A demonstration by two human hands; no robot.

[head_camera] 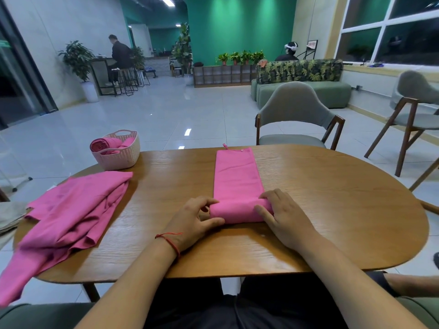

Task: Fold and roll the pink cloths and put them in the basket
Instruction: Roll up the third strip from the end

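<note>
A pink cloth (pixel 236 176) lies folded into a long narrow strip down the middle of the wooden table (pixel 332 210). Its near end is rolled into a short thick roll. My left hand (pixel 193 222) grips the roll's left end, thumb along the front. My right hand (pixel 282 213) holds the right end with fingers curled over the top. A loose heap of pink cloths (pixel 71 210) lies at the table's left, one end hanging over the near edge. A pale woven basket (pixel 118 160) at the far left corner holds rolled pink cloths (pixel 104 144).
A grey chair (pixel 294 115) with wooden legs stands behind the table's far edge, another chair (pixel 413 103) at the right. Folded pale fabric (pixel 9 217) sits beyond the table's left edge. Two people are far off in the room.
</note>
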